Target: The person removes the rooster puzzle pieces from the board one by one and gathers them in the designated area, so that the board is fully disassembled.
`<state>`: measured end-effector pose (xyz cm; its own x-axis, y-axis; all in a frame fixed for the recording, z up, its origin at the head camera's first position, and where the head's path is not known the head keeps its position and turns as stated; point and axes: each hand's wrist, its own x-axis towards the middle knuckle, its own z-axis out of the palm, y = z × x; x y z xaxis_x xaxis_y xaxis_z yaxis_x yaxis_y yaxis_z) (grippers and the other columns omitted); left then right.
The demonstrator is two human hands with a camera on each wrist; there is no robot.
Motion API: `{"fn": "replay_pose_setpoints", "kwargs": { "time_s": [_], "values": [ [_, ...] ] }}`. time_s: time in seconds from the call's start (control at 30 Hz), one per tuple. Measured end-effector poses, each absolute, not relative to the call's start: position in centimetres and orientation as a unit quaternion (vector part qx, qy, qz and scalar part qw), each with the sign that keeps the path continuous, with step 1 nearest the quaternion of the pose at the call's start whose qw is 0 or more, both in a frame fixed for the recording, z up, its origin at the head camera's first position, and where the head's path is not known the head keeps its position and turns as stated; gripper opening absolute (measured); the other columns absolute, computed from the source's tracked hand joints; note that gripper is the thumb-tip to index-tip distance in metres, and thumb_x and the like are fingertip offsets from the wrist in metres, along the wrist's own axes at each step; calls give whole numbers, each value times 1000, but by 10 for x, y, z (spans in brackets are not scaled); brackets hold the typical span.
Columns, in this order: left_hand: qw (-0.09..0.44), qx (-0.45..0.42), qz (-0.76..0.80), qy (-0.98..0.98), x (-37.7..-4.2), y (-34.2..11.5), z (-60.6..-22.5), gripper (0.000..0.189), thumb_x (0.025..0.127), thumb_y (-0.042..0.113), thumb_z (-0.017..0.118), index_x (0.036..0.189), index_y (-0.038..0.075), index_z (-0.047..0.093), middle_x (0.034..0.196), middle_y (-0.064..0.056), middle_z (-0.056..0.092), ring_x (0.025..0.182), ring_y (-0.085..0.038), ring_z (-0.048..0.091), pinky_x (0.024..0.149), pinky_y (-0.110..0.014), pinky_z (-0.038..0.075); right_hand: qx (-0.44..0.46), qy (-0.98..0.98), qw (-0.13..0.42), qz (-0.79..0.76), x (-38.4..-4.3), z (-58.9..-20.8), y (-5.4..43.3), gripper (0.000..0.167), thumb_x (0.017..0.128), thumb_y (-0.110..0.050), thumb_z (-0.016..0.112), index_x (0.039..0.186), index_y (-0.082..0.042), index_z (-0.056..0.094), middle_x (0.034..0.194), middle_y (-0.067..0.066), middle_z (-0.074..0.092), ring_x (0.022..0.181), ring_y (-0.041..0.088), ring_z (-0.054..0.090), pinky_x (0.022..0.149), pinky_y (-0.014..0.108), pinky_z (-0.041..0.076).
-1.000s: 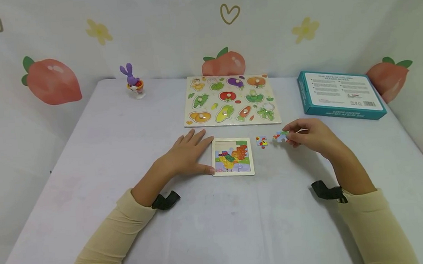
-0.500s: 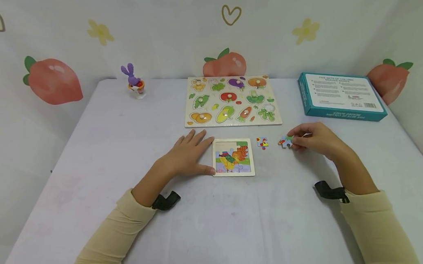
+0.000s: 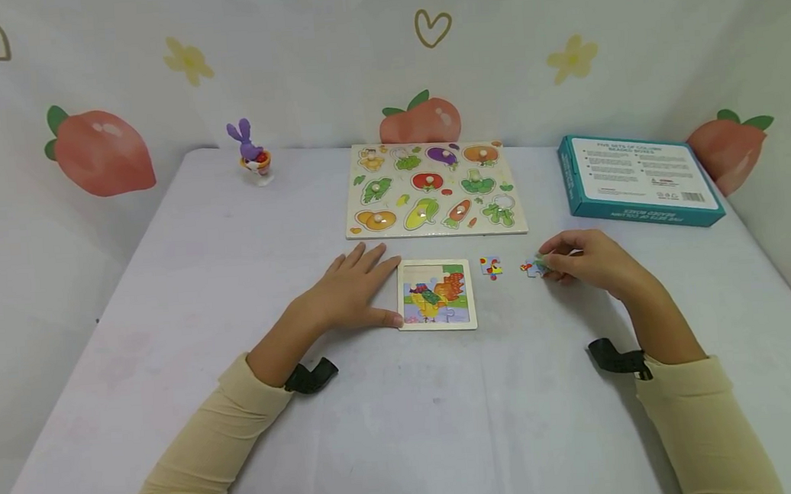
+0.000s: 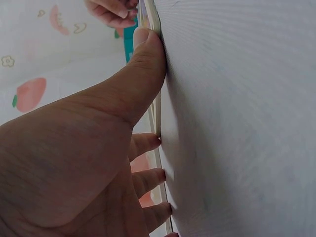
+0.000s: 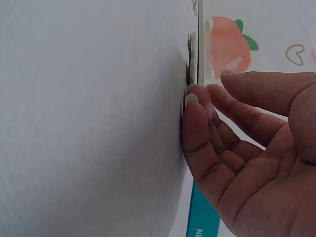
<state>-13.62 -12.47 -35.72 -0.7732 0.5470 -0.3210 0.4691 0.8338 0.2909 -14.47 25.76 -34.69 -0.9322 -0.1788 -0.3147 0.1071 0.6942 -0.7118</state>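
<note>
My left hand lies with spread fingers at the left side of a small framed jigsaw puzzle. Its thumb and a fingertip touch the wooden frame, with the thumb against the edge in the left wrist view. The puzzle shows a rooster, and bare board shows at its upper left. To its right lies a jigsaw piece with red and yellow marks. My right hand pinches another jigsaw piece low at the table, partly hidden by the fingers. In the right wrist view the curled fingers hide the grip.
A vegetable knob puzzle board lies behind the small puzzle. At the back right is a teal box with a white label. A purple rabbit figure stands at the back left. A printed cloth backdrop rises behind the table.
My right hand has moved slightly right and nearer with its jigsaw piece, then stayed in place while the piece tilted a little. The left hand and framed puzzle have not moved.
</note>
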Motion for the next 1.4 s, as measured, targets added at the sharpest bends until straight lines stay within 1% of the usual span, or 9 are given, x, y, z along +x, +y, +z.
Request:
{"fn": "replay_pose_setpoints", "kwargs": {
  "time_s": [0.2, 0.37, 0.6, 0.7, 0.87, 0.97, 1.1, 1.2, 1.4],
  "values": [
    [202, 272, 98, 936, -136, -125, -356, 102, 84, 66, 68, 161, 19, 23, 167, -12, 10, 152, -38, 0, 118, -59, 9, -21, 905, 179, -385, -144, -346, 258, 29, 100, -15, 61, 120, 5, 63, 91, 14, 64, 80, 24, 61, 69, 26, 56],
    [204, 271, 97, 936, -136, -125, -356, 102, 84, 66, 69, 161, 19, 23, 167, -11, 10, 152, -38, 0, 118, -59, 9, -24, 907, 177, -382, -143, -346, 257, 29, 100, -15, 60, 121, 4, 62, 89, 14, 62, 81, 25, 59, 70, 26, 56],
    [203, 273, 99, 935, -137, -125, -357, 102, 84, 67, 68, 161, 19, 23, 167, -12, 10, 152, -38, 0, 118, -60, 9, -27, 917, 163, -363, -143, -342, 248, 28, 100, -16, 61, 121, 2, 64, 106, 18, 61, 82, 27, 61, 69, 28, 54],
    [201, 272, 98, 936, -137, -126, -357, 102, 84, 66, 69, 161, 18, 23, 167, -12, 11, 152, -39, 0, 118, -60, 9, -37, 922, 159, -351, -143, -340, 238, 26, 98, -16, 62, 119, -1, 66, 107, 17, 62, 83, 27, 60, 70, 29, 54],
    [199, 273, 98, 936, -137, -125, -357, 102, 83, 66, 69, 161, 18, 24, 167, -12, 11, 152, -39, 1, 118, -60, 9, -80, 925, 162, -333, -144, -341, 215, 22, 96, -16, 65, 114, -5, 69, 101, 12, 62, 83, 26, 57, 68, 31, 51],
    [199, 274, 98, 936, -137, -125, -358, 102, 83, 66, 69, 161, 18, 24, 167, -12, 11, 151, -39, 1, 118, -60, 10, -113, 922, 167, -330, -146, -344, 199, 21, 94, -15, 69, 112, -5, 70, 96, 10, 62, 83, 26, 55, 68, 33, 49],
    [199, 273, 100, 936, -137, -125, -359, 102, 84, 66, 69, 161, 18, 24, 167, -13, 11, 151, -39, 2, 118, -60, 10, -146, 919, 181, -318, -149, -347, 178, 27, 89, -17, 76, 114, -6, 70, 92, 8, 61, 84, 25, 55, 68, 33, 49],
    [198, 273, 101, 936, -137, -125, -359, 102, 84, 66, 69, 161, 18, 24, 167, -12, 11, 151, -39, 2, 118, -59, 9, -160, 918, 195, -306, -149, -347, 163, 33, 87, -17, 79, 116, -6, 68, 89, 7, 60, 82, 24, 55, 68, 32, 49],
    [197, 274, 102, 936, -137, -126, -358, 101, 84, 66, 68, 161, 18, 24, 167, -12, 11, 152, -39, 1, 118, -59, 9, -152, 929, 205, -269, -149, -349, 145, 38, 86, -23, 81, 117, -7, 64, 84, 6, 60, 80, 23, 55, 68, 33, 46]
  ]
}}
